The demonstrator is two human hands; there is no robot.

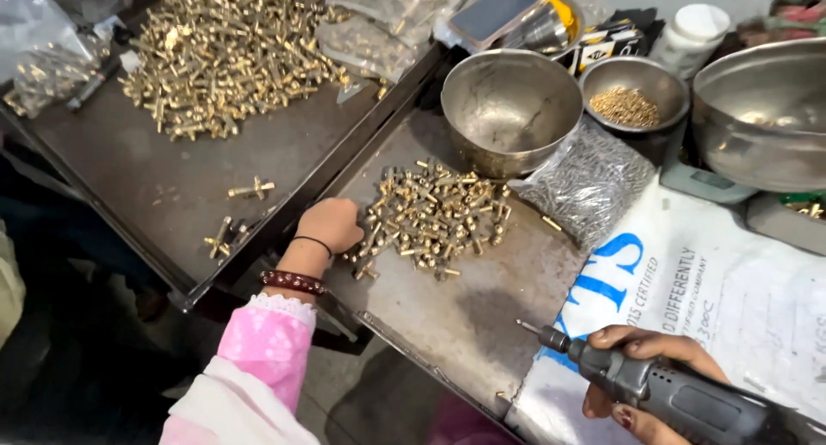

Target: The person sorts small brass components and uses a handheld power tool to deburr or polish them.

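As far as can be judged, at a middle stage: no brass piece at the driver bit yet.

- Small pile [434, 217] of brass pieces: on the right tray [465, 316], just below the empty bowl.
- Left hand [331, 226]: at the near-left edge of the small pile, touching it. Fingers curled together into a loose fist. Cannot tell whether a piece is pinched inside.
- Right hand [641, 368]: fingers wrapped tight round the grey driver [680, 393]. Bit pointing up-left over the near edge of the right tray, well apart from the small pile.
- Big pile [224, 54] of like brass pieces: at the far end of the left tray [129, 178]. A few strays [249, 189] loose nearer the hand. Judged as most of the stock, with both piles left to be handled.

Containers:
- Steel bowl [512, 110]: upright, empty, touching the far edge of the small pile.
- Small bowl [632, 105]: just beside it, holding fine brass bits.
- Large bowl [761, 114]: at far right, contents barely visible.
- Clear bag [589, 183] of grey screws: between the steel bowl and the white sack [714, 299] that covers the bench.
- White jar [693, 32]: lid on, behind the small bowl.
- More clear bags [47, 71]: by the far-left corner of the left tray.
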